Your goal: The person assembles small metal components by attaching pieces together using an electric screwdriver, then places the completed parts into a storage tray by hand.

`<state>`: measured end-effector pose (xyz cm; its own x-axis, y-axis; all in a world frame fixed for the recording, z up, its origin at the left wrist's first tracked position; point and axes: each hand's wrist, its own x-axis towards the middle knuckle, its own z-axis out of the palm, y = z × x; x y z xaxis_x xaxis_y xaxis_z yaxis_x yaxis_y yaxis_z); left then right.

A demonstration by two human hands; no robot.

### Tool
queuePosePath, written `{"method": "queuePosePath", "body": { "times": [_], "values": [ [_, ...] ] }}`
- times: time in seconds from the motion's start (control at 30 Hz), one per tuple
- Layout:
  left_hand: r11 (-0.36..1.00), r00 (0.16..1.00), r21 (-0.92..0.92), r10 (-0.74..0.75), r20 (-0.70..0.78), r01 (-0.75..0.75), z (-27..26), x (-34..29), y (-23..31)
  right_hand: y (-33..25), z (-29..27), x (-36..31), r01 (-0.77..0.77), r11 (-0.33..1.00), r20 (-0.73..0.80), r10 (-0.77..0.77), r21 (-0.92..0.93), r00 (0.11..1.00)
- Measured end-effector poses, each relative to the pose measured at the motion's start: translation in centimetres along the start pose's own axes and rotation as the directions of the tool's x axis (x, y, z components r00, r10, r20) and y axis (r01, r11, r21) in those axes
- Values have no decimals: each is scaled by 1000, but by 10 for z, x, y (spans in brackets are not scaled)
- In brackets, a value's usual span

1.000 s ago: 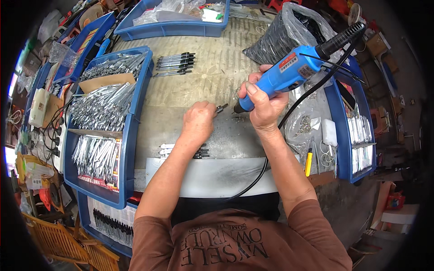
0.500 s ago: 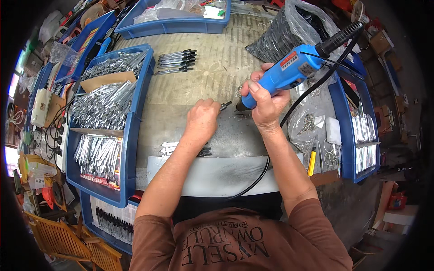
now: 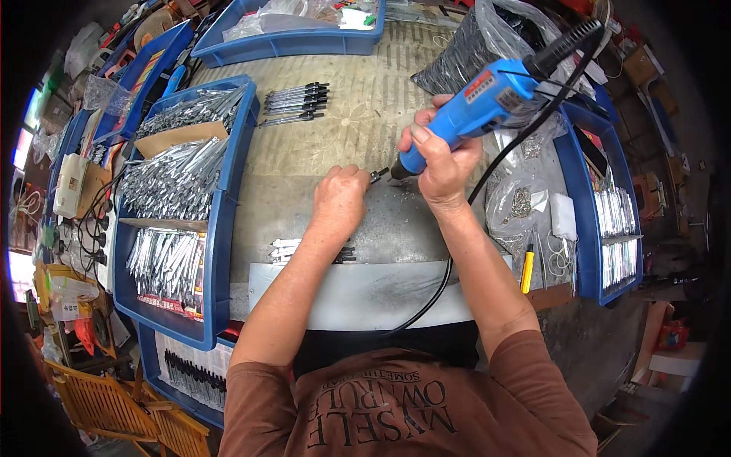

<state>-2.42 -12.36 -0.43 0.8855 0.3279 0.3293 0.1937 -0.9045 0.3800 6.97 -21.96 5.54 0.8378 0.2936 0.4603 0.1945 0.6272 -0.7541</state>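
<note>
My right hand is wrapped round a blue electric screwdriver, which tilts down to the left over the middle of the table. Its dark nose meets, or nearly meets, the end of a slim dark-tipped piece. That piece pokes out of my closed left hand, which rests just above the tabletop; the rest of it is hidden in the fist. Below my left forearm lie a few slim white and black pieces. Farther off, several slim silver pieces with black ends lie side by side.
A divided blue tray full of slim metal parts stands at left. At right are another blue tray, a yellow-handled screwdriver and a bag of small metal bits. A large bag of black parts stands far right. A black cable hangs beside my right forearm.
The electric screwdriver has shifted slightly left, bringing its nose up to the end of the piece in my left hand. My left hand has stayed almost still.
</note>
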Motion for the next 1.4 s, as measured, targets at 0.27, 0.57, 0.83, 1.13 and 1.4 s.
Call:
{"method": "queuePosePath", "body": {
  "times": [0.27,0.57,0.83,1.13,1.4],
  "values": [
    [999,999,-17,-36,19,36,1,0,1,21,14,7,-6,999,68,9,-49,998],
    [1000,1000,-12,-14,-1,14,-1,-1,1,26,16,7,-35,996,61,40,-76,997],
    [999,1000,-37,-7,-23,6,2,-3,-1,27,15,6,-30,995,73,37,-91,997],
    [998,1000,-62,3,-13,-4,-2,1,1,44,25,14,28,959,171,22,-283,985],
    [995,999,-89,-37,-15,36,0,-1,0,42,34,6,46,904,207,48,-425,977]
  ]
}}
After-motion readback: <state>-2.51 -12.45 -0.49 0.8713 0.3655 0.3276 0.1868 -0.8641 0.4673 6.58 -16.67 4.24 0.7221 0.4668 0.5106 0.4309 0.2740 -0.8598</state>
